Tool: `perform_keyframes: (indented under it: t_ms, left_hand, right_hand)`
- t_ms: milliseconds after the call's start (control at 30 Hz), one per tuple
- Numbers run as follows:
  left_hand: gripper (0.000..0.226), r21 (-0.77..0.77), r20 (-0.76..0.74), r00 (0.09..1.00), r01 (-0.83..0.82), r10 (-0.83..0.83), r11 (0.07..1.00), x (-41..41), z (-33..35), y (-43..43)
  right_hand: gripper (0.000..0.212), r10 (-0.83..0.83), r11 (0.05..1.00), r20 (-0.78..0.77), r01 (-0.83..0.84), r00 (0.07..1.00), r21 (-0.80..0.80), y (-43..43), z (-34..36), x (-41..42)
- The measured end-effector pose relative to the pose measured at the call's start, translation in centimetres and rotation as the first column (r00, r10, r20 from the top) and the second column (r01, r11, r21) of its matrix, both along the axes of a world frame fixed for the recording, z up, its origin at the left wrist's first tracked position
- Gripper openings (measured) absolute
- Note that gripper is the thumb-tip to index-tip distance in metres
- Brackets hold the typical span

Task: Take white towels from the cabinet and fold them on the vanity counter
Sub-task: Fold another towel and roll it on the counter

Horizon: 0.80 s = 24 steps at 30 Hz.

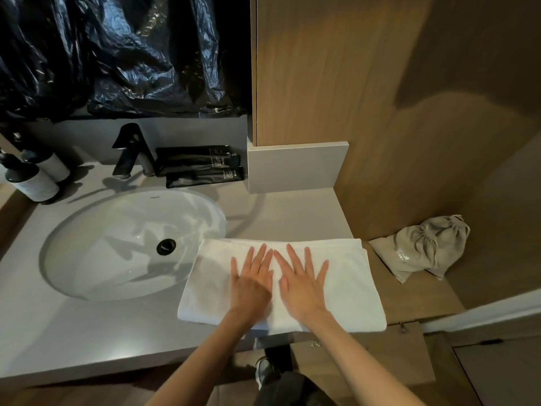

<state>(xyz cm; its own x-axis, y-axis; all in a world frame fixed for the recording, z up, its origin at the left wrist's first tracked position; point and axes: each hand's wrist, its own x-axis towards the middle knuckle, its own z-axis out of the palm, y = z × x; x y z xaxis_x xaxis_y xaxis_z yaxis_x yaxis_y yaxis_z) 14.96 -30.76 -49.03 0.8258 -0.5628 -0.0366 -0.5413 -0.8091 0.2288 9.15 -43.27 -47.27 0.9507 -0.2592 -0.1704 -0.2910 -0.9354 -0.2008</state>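
Nearest us, a shoe (pixel 263 370) shows on the floor below the desk (pixel 87 332) edge. Our two bare forearms reach forward over that edge. The left grip (pixel 251 284) and right grip (pixel 303 285) lie side by side, palms down, fingers straight and spread apart, pressing flat on the white towel (pixel 351 288) and clamped on nothing. The towel lies folded into a wide rectangle on the right part of the desk. Its left edge reaches over the rim of the oval sink (pixel 102 259), and its right end lies past the grey top, over a wooden ledge (pixel 415 297). Farther right on that ledge lies a beige drawstring pouch (pixel 424 250). Behind the sink stands a black faucet (pixel 130 150), with black tubes (pixel 199 167) lying stacked just beside it and two pump bottles (pixel 32 180) at far left. Above hangs crumpled black plastic sheeting (pixel 117 54).
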Motion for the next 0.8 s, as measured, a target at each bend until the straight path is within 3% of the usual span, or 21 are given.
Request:
perform_keyframes:
  t_ms: [133,433,533,600,667,800]
  left_hand:
    - [0.059,0.073,0.002,1.0,-0.019,0.019,0.997,1.1,-0.1,2.5]
    - [0.064,0.002,0.026,0.998,-0.06,0.06,0.998,2.8,0.1,7.1]
    - [0.065,-0.001,0.023,0.999,-0.031,0.031,1.0,3.2,0.0,7.6]
    - [0.067,-0.077,-0.057,0.998,-0.017,0.013,0.997,3.2,0.0,7.8]
    - [0.063,-0.268,-0.158,0.986,-0.096,0.055,0.959,3.2,0.4,8.5]
    - [0.05,-0.417,-0.172,0.981,-0.156,0.091,0.896,2.1,1.0,11.0]
  right_hand:
    - [0.058,-0.056,0.997,0.011,0.057,0.998,-0.055,-2.4,-0.9,-1.6]
    - [0.066,-0.267,0.96,0.012,0.267,0.964,-0.081,-8.3,-0.9,-5.8]
    - [0.073,-0.245,0.968,-0.037,0.242,0.969,-0.063,-9.2,-0.7,-6.2]
    - [0.067,-0.222,0.974,-0.08,0.218,0.972,-0.056,-9.6,-0.2,-6.5]
    - [0.06,-0.202,0.979,-0.107,0.201,0.973,-0.025,-9.5,0.5,-6.8]
    - [0.054,-0.085,0.985,0.011,0.083,0.996,0.15,-9.0,2.0,-8.4]
